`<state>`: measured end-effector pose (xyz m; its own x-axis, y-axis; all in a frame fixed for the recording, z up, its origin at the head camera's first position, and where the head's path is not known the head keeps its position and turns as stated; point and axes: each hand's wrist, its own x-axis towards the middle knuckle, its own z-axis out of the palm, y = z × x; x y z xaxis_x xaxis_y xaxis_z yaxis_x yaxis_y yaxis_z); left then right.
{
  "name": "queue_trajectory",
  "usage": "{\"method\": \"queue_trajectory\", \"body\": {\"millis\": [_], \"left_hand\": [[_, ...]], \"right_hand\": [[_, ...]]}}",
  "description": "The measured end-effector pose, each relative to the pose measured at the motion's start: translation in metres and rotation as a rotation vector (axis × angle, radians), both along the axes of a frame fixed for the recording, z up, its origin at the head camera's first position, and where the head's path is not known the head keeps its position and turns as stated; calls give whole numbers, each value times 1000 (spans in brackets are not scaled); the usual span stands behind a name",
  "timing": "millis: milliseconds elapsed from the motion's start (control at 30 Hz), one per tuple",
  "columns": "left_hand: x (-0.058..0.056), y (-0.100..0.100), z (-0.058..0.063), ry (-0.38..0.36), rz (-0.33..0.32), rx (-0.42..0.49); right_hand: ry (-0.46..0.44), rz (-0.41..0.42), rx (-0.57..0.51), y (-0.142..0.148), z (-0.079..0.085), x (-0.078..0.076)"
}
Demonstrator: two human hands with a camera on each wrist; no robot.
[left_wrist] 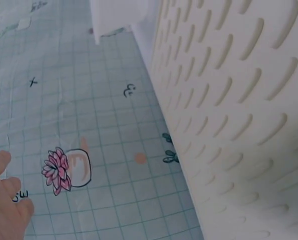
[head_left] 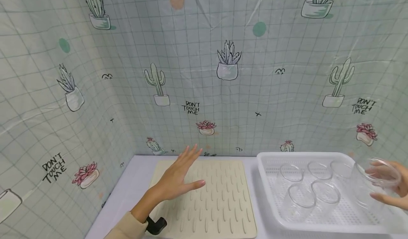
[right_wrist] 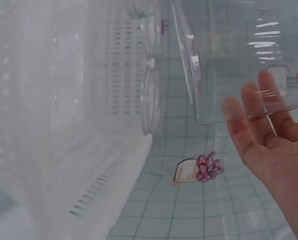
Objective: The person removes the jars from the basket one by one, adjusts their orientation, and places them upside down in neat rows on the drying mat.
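Note:
My left hand hovers over a beige mat with rows of raised ridges, fingers stretched out and thumb apart, holding nothing. In the left wrist view, only its fingertips show at the lower left edge. At the far right, my right hand grips a large clear glass by its side, above the right part of a white plastic basket. The right wrist view shows the fingers around this glass, its rim facing left. Several other clear glasses stand upright in the basket.
The mat and basket lie side by side on a white table. A curtain printed with a grid and potted cacti hangs close behind the table and along its left side. A black device sits on the left wrist.

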<state>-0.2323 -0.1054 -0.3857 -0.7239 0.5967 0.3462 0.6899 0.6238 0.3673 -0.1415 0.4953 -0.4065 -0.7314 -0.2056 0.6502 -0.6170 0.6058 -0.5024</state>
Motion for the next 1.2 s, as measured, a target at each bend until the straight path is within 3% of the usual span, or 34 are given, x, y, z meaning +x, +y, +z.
{"method": "queue_trajectory", "body": {"millis": [133, 200, 300, 600, 800, 967, 1200], "left_hand": [[0, 3, 3, -12, -6, 10], [0, 5, 5, -10, -19, 21], [0, 9, 7, -20, -38, 32], [2, 24, 16, -64, -72, 81], [5, 36, 25, -82, -77, 127], [8, 51, 30, -112, -101, 175], [12, 73, 35, -167, -114, 247]], "right_hand": [[-49, 42, -25, -27, 24, 4], [-75, 9, -20, -42, 33, 6], [-96, 68, -65, -61, 44, 7], [-135, 91, 19, -108, 68, 2], [-156, 89, 45, -139, 76, -11], [-160, 42, 77, -160, 74, -22], [-192, 40, 100, -191, 73, -34]]}}
